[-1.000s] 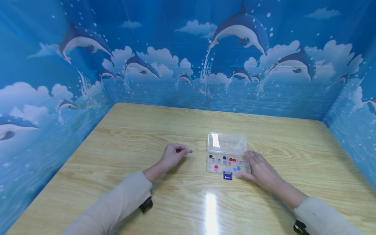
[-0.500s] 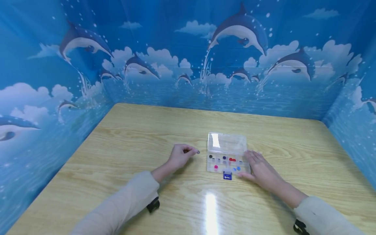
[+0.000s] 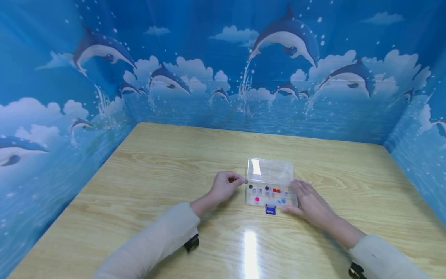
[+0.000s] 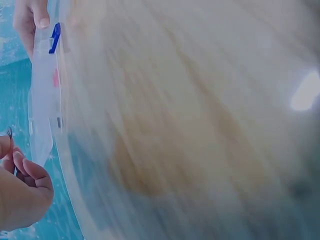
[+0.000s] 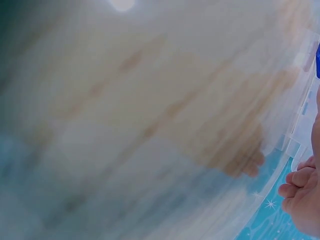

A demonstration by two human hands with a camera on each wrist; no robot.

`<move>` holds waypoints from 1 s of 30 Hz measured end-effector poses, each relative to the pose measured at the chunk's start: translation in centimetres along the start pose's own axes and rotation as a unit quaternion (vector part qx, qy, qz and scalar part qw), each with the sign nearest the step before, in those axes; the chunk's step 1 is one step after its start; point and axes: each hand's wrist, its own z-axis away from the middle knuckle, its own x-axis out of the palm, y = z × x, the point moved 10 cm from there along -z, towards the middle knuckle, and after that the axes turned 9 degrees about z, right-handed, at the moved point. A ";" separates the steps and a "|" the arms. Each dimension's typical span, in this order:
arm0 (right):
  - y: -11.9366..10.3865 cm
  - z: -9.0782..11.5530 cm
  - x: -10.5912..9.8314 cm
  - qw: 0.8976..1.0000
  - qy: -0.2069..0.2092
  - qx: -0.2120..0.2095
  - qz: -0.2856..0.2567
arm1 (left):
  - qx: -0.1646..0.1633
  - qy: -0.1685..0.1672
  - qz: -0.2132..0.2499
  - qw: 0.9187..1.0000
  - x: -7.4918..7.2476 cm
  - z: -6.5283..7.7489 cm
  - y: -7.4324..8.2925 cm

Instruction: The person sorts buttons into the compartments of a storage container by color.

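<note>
With thumb and forefinger, my left hand [image 3: 224,188] pinches a small dark disc [image 3: 246,181], just off the back left side of a clear plastic compartment box [image 3: 249,200]. The disc [image 4: 9,132] shows edge-on in the left wrist view. The box's transparent lid [image 3: 273,170] is folded back, and a blue latch [image 3: 270,209] hangs at its front. My right hand [image 3: 310,199] rests against the box's right side, fingers fairly straight along it and thumb by the front corner. Inside lie dark pieces [image 3: 266,188], red pieces [image 3: 276,190], a pink piece [image 3: 256,199] and blue pieces [image 3: 283,201].
Everything stands on a wood-grain table [image 3: 167,155]. Behind it and at both sides hangs a blue curtain [image 3: 216,108] printed with dolphins and clouds. A bright light reflection [image 3: 250,252] falls on the tabletop in front of the box.
My left hand has moved steadily right with the pinched disc, from well left of the box to its left side. The right hand and the box have stayed in place.
</note>
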 end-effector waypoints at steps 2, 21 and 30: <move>0.0 0.0 0.0 1.000 0.001 0.000 -0.001 | 0.000 -0.003 0.001 1.000 0.5 -0.1 0.2; 0.1 0.0 0.0 1.000 -0.002 0.003 0.000 | 0.013 -0.037 -0.011 0.999 4.2 -1.4 1.8; 0.0 0.0 -0.1 1.000 0.012 -0.006 -0.002 | 0.007 -0.052 -0.024 0.998 6.0 -1.8 3.0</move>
